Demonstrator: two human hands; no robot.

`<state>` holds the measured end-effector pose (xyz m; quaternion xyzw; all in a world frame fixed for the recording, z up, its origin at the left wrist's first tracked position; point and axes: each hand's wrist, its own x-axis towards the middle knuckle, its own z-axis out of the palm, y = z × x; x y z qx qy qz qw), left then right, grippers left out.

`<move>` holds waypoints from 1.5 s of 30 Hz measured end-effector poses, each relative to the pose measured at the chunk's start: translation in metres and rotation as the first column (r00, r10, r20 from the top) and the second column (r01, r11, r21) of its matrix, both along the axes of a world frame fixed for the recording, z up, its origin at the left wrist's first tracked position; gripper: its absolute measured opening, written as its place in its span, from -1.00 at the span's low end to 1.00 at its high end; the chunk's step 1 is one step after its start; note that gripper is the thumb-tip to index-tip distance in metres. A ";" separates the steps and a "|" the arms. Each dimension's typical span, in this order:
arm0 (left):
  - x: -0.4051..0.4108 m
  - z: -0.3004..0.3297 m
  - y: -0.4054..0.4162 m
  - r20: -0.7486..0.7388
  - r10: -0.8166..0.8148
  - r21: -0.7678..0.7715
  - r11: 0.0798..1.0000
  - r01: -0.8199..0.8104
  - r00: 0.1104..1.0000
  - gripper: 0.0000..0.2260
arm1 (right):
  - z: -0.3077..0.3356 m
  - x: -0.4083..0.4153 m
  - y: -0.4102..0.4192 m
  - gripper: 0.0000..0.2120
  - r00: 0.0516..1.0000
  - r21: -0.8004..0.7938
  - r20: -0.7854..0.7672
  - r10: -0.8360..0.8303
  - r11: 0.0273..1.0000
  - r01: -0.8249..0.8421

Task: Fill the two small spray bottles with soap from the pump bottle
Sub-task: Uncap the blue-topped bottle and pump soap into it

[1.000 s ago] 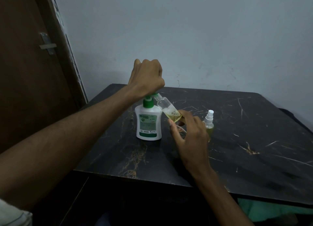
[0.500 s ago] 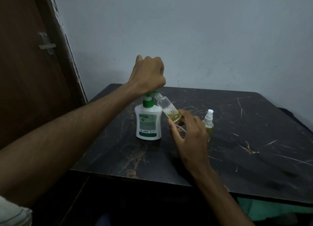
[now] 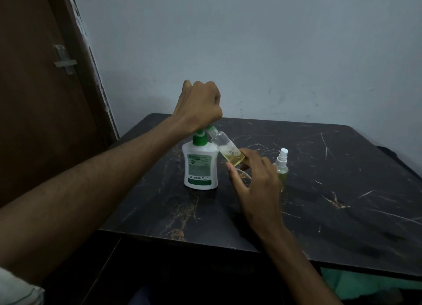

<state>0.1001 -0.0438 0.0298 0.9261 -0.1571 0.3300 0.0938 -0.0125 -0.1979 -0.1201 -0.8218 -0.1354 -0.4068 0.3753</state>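
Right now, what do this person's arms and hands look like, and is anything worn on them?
Both forearms are bare. The left hand and right hand show no gloves, rings or watch. Only a pale sleeve edge shows at the left arm's upper end.

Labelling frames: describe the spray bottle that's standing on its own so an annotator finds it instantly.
On the dark marble table, look right of the white pump bottle, just behind the right hand. The capped spray bottle stands upright there, white nozzle on; the open bottle is tilted, held at the pump.

Pump bottle (image 3: 200,167) label print too small to read.
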 end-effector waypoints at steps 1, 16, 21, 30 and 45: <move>-0.001 0.001 0.000 0.004 -0.003 0.011 1.000 0.003 1.000 -0.86 | 0.000 0.000 0.000 -0.70 1.000 -0.001 0.007 0.001 1.000 -0.001; -0.003 0.009 -0.004 0.013 -0.007 0.056 0.998 0.006 1.000 -0.85 | 0.001 -0.001 0.001 -0.69 1.000 0.017 0.006 0.003 1.000 -0.003; 0.002 -0.001 0.000 -0.002 0.015 0.011 1.000 -0.015 1.000 -0.82 | 0.001 -0.002 0.000 -0.68 1.000 0.025 0.000 -0.008 1.000 0.008; 0.004 0.001 0.000 -0.004 -0.010 0.004 1.000 0.010 1.000 -0.84 | 0.000 0.000 0.000 -0.69 1.000 0.013 0.003 -0.002 1.000 0.002; 0.001 0.003 -0.001 -0.014 -0.015 0.017 1.000 0.015 1.000 -0.82 | -0.001 0.001 0.000 -0.69 1.000 0.012 -0.016 -0.004 1.000 0.004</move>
